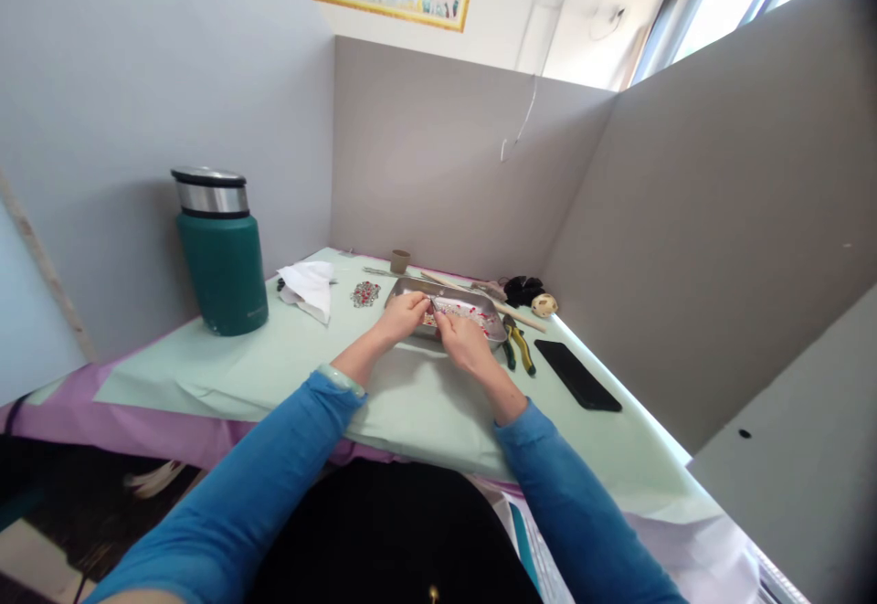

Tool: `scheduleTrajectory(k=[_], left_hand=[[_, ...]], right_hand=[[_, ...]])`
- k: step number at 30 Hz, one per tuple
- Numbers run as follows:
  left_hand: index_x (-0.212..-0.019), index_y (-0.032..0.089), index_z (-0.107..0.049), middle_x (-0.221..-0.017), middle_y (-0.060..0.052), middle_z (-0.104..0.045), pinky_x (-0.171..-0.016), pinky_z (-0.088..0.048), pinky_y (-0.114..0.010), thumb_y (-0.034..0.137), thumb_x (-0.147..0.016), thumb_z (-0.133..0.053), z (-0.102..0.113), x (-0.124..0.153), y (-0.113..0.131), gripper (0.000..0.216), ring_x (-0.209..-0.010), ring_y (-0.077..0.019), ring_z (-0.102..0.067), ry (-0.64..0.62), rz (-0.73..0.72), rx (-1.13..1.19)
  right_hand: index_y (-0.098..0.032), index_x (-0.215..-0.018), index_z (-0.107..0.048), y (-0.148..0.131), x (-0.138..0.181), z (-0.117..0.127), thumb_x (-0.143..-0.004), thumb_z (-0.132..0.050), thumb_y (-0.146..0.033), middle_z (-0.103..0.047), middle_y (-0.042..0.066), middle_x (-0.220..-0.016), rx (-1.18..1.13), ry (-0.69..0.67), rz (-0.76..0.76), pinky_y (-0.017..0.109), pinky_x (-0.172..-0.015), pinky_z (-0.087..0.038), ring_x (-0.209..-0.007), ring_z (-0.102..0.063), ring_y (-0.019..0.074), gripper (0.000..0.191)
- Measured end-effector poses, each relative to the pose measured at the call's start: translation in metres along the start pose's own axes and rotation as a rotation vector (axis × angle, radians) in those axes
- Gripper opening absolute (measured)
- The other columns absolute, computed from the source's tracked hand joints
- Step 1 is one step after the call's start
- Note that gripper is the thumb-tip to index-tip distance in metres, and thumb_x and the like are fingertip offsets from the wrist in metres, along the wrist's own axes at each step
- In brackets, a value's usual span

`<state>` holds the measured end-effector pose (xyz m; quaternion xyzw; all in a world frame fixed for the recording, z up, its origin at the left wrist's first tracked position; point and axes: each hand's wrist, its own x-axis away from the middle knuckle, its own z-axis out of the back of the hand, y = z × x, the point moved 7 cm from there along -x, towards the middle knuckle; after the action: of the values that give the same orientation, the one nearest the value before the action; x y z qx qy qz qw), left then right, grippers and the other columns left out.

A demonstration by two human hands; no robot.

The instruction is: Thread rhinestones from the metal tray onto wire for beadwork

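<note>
Metal tray [411,283] of small red and pale pieces [472,312], set toward the far side of a table with a pale green covering [274,362], beneath the two hands of the seated person. Left hand [406,312]: thumb and fingers drawn together in a pinch over the tray. Right hand [463,339]: fingers curled inward and likewise pinched, the fingertips of both hands meeting at a slim dark item [433,305] too small to identify. A pale green bangle [344,379] encircles the left wrist. Left of the tray, just apart from it, lies a loose cluster of red and silvery trinkets [365,294]; farther left are a crumpled white tissue [308,290] and an upright green flask [224,266] with a steel-banded top. Behind the tray stands a small brown cup [400,262], near one end of a wooden stick [524,316]. To the right, yellow-and-green-handled pliers [524,353] lie beside the tray, and a black smartphone [577,375] lies flat beyond them.
</note>
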<state>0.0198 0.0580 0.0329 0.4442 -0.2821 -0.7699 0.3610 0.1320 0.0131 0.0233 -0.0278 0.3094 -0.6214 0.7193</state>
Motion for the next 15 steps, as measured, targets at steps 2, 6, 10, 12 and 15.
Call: scheduleTrajectory(k=[2,6,10,12,15], left_hand=[[-0.063,0.017,-0.052,-0.05,0.004,-0.044,-0.053,-0.032,-0.022,0.029,-0.08,-0.04,0.0016,0.0005,0.0042,0.024,-0.052,-0.0107,-0.041,0.008,-0.04,-0.053],[-0.07,0.017,-0.055,-0.051,0.004,-0.046,-0.055,-0.033,-0.022,0.028,-0.082,-0.037,0.0027,0.0017,0.0091,0.024,-0.055,-0.0117,-0.044,0.001,-0.084,-0.09],[-0.066,0.018,-0.054,-0.054,0.003,-0.05,-0.055,-0.032,-0.023,0.023,-0.081,-0.041,0.0048,0.0019,0.0098,0.02,-0.056,-0.0117,-0.044,0.043,-0.083,-0.19],[-0.064,0.018,-0.052,-0.054,0.003,-0.05,-0.054,-0.031,-0.023,0.021,-0.08,-0.043,0.0057,0.0015,0.0091,0.019,-0.055,-0.0111,-0.043,0.065,-0.072,-0.178],[-0.065,0.018,-0.052,-0.049,0.004,-0.044,-0.047,-0.03,-0.021,0.024,-0.081,-0.044,0.0012,0.0007,0.0028,0.019,-0.047,-0.0095,-0.039,0.011,0.007,0.016]], right_hand=[[-0.016,-0.064,-0.062,-0.0002,-0.0009,-0.0005,-0.092,-0.026,-0.042,-0.065,0.007,-0.068,-0.091,-0.041,0.007,0.024,-0.062,-0.035,-0.064,-0.056,0.0159,0.053],[-0.016,-0.06,-0.06,-0.0016,-0.0009,-0.0026,-0.092,-0.023,-0.043,-0.062,0.004,-0.06,-0.266,-0.121,0.023,0.023,-0.06,-0.036,-0.059,-0.054,0.0143,0.056],[-0.016,-0.063,-0.061,-0.0013,-0.0005,0.0021,-0.092,-0.029,-0.042,-0.064,0.007,-0.066,-0.077,-0.009,0.023,0.024,-0.062,-0.034,-0.064,-0.055,0.016,0.05],[-0.017,-0.066,-0.063,-0.0007,-0.0006,0.0029,-0.091,-0.03,-0.042,-0.065,0.007,-0.069,-0.006,0.022,0.013,0.025,-0.063,-0.034,-0.066,-0.055,0.0167,0.049],[-0.017,-0.064,-0.062,0.0006,-0.0015,-0.0007,-0.092,-0.026,-0.042,-0.065,0.006,-0.067,-0.08,-0.042,0.016,0.024,-0.062,-0.035,-0.066,-0.056,0.0163,0.052]])
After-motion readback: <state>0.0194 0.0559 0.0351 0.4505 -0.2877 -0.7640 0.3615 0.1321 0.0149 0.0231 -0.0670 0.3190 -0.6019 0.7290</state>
